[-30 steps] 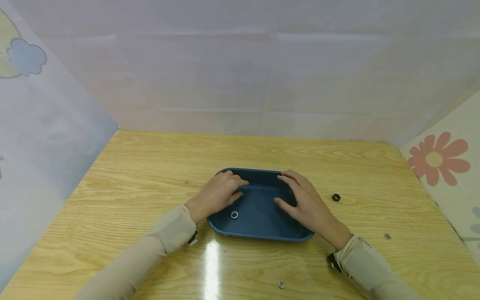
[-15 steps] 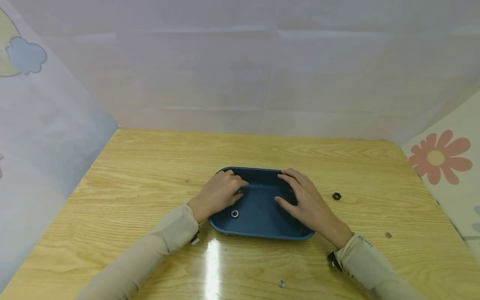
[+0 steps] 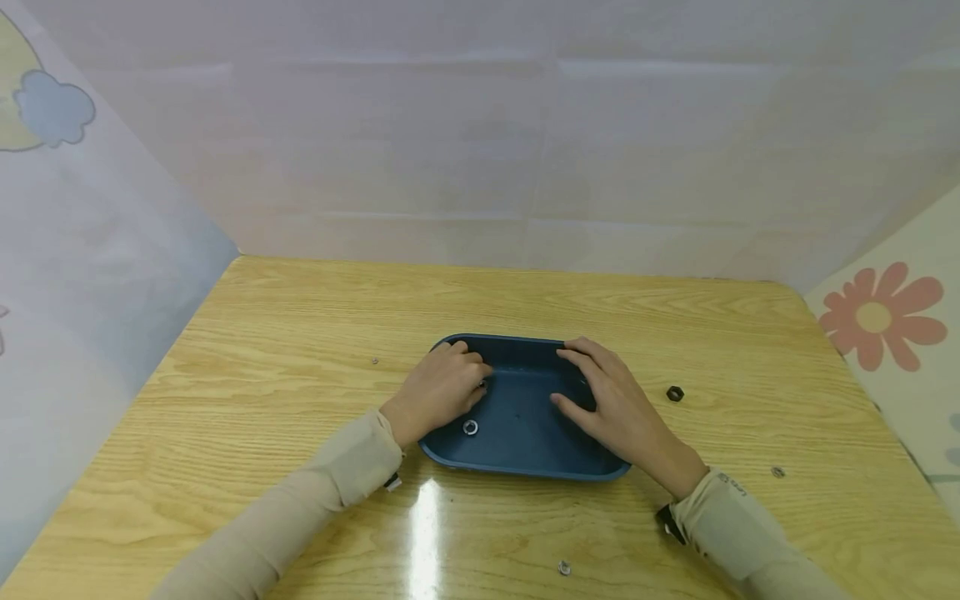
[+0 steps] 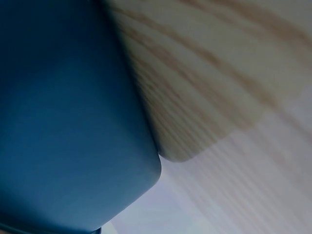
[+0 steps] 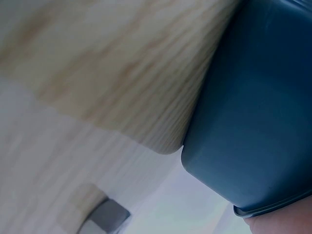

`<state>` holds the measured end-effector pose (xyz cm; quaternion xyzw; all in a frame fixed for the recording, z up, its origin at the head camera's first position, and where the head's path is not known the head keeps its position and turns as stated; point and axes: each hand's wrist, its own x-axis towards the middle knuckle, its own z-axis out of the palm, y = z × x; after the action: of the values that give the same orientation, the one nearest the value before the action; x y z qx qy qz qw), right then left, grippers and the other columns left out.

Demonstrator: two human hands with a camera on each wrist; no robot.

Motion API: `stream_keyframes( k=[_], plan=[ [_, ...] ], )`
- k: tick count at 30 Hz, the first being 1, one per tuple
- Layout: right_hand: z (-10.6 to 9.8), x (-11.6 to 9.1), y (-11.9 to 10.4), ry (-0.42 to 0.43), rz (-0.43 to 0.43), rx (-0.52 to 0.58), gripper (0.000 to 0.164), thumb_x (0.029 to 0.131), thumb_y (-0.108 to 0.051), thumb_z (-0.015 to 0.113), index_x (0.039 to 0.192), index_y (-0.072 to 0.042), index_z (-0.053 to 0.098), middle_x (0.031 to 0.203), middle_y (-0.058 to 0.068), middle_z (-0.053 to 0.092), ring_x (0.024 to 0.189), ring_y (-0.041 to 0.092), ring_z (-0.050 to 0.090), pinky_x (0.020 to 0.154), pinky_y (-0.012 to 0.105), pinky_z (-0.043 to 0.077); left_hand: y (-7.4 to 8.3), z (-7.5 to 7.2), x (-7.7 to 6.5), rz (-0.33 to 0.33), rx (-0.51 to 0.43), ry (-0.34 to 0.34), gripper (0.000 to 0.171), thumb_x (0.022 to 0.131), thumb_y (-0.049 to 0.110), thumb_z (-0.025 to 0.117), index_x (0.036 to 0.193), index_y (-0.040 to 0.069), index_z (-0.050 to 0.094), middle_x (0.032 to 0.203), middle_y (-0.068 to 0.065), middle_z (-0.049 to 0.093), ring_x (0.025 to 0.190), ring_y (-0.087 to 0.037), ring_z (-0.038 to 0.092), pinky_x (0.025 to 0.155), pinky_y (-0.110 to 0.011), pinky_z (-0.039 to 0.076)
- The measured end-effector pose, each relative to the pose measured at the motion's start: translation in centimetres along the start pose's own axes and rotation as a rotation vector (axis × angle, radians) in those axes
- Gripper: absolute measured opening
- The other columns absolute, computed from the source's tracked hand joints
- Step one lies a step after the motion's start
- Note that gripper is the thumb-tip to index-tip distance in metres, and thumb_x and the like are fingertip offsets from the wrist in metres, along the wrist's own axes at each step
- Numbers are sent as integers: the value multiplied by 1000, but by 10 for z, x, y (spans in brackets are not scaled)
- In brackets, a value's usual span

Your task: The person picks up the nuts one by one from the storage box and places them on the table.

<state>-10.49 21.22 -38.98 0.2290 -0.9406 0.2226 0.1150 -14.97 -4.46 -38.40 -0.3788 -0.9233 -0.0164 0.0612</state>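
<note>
A dark blue tray lies on the wooden table between both hands. Reaching over its left side, my left hand has curled fingers and pinches a small metal piece, mostly hidden between thumb and fingertips. A shiny metal nut lies on the tray floor near that hand. My right hand rests over the tray's right side, its fingers loosely spread at the far rim and thumb inside. A small bright spot shows beneath its fingers, too small to identify. The left wrist view shows only the tray's outer wall and table.
A black hex nut sits right of the tray. Small metal pieces lie at the right, at the front and at the left of the wooden table. Pale sheeting rises behind the table.
My left fingers have drawn together on the small metal piece, which came into view at the fingertips. My right hand and the tray stay nearly still.
</note>
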Motion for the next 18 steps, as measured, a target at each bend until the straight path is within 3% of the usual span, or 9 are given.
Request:
stream_keyframes(
  k=[11,18],
  plan=[
    [0,0,0,20,-18,-7,62,86,-24,78,138,0,54,144,19,48,135,37,43,109,57,37,1,0,-2,9,71,-17,15,95,26,67,103,20,78,94,1,69,83,-18,55,73,-29,44],
    [-1,0,0,15,-17,-4,62,86,-25,78,138,-1,54,144,18,48,135,37,43,109,57,37,1,1,-3,18,106,13,13,95,25,67,100,18,76,94,1,71,84,-18,58,75,-29,46]
  ],
)
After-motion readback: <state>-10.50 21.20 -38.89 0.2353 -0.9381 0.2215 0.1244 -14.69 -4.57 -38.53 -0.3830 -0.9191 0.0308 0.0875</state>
